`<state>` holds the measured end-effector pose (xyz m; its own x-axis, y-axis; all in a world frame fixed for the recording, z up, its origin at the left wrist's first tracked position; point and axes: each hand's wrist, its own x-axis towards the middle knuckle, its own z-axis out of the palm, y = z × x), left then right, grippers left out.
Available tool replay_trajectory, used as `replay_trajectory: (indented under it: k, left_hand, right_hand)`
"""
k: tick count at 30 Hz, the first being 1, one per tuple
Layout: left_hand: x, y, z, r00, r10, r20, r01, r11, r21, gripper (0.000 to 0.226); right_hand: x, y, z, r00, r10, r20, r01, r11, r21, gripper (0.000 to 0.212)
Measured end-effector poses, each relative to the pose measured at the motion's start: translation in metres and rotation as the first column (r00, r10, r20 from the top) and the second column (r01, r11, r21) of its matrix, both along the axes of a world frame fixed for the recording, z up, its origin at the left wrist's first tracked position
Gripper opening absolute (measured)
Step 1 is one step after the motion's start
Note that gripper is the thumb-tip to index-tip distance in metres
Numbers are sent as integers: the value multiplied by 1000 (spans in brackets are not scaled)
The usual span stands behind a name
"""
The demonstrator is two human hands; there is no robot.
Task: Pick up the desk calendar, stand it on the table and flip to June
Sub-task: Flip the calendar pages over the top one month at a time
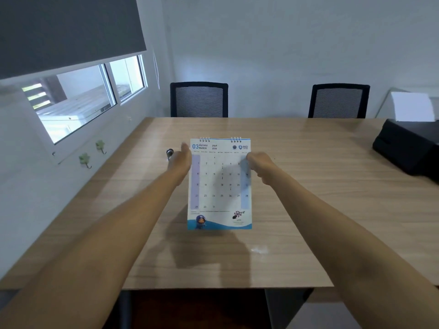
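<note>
The white desk calendar (219,186) is upright over the middle of the wooden table (308,210), its front page reading 03 March, with spiral rings along the top edge. My left hand (184,159) grips its upper left edge, thumb pointing up. My right hand (260,163) pinches its upper right edge. Its bottom edge, with a blue wave and a cartoon figure, casts a shadow on the table just below it; whether it touches the surface I cannot tell.
A small dark and silver object (169,154) lies on the table just left of my left hand. A black printer (408,148) sits at the right edge. Two black mesh chairs (199,99) (338,100) stand along the far side. A window wall runs along the left.
</note>
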<state>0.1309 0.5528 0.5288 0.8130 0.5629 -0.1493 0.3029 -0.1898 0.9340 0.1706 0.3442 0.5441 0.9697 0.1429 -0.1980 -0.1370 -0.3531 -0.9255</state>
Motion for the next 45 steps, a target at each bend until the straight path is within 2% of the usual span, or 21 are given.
replay_trajectory:
  k: [3,5,7,9,11,13,14,15,16,17,19,21,23,25,27,31,37,39,42,43,45]
  left_hand:
    - [0,5,15,997,47,62,-46,999,-12,71]
    - [1,5,28,993,49,103,-39,995,-97,68]
    - [2,5,41,992,31,122,-7,981,-195,68]
    - [0,4,52,988,19,150,20,967,-252,59]
    - [2,3,56,977,-9,214,87,929,-359,47]
    - [7,-4,54,971,-23,236,98,946,-309,51]
    - [11,-7,52,973,-29,227,70,982,-174,51]
    - [14,-11,49,976,-64,207,59,998,30,49]
    - [17,-14,46,978,-120,169,74,963,260,48]
    - [18,-15,42,976,-180,124,103,877,469,47]
    - [24,-12,30,950,-310,41,195,689,698,45]
    - [29,-9,18,925,-372,-78,280,526,803,52]
    - [33,-9,13,915,-351,-201,343,411,845,58]
    - [34,-10,9,906,-328,-267,377,345,859,61]
    - [35,-10,8,904,-318,-285,387,328,862,64]
    - [38,-11,11,916,-306,-260,367,374,852,66]
    - [43,-17,25,901,-283,-329,427,440,790,69]
    - [43,-16,26,912,-299,-282,405,536,741,70]
    - [35,-17,20,963,-240,-126,267,757,597,75]
    - [30,-18,17,978,-189,-89,207,829,519,77]
    - [21,-20,10,995,-85,-42,94,939,331,81]
  right_hand:
    - [4,-11,11,999,-31,19,30,999,29,23]
    - [6,-17,22,1000,-31,-1,31,995,96,22]
    - [8,-22,33,999,-45,-19,48,970,237,20]
    - [7,-22,43,996,-58,-63,80,899,431,18]
    - [11,-16,45,996,-32,-89,77,813,577,28]
    - [14,-7,43,997,-39,-68,73,780,622,43]
    - [14,-3,42,998,-53,-31,61,807,587,45]
    - [15,2,38,998,-59,34,33,856,516,43]
    - [15,6,36,992,-35,121,-18,912,411,41]
    - [15,11,31,976,14,215,-77,955,286,40]
    - [15,20,23,905,180,385,-200,980,11,43]
    - [22,27,10,836,347,425,-223,923,-314,54]
    - [30,30,0,844,415,339,-154,794,-588,61]
    - [35,30,-7,840,450,303,-122,701,-703,65]
    - [35,30,-10,826,471,308,-104,666,-739,68]
    - [37,31,-10,828,449,337,-57,665,-744,68]
    - [38,29,-7,813,439,382,-18,675,-738,66]
    - [36,28,-8,823,400,404,-5,716,-698,67]
    - [36,25,-20,895,241,374,-4,845,-536,72]
    - [34,24,-24,920,173,352,-4,902,-432,71]
    - [30,22,-28,978,45,204,-17,991,-133,64]
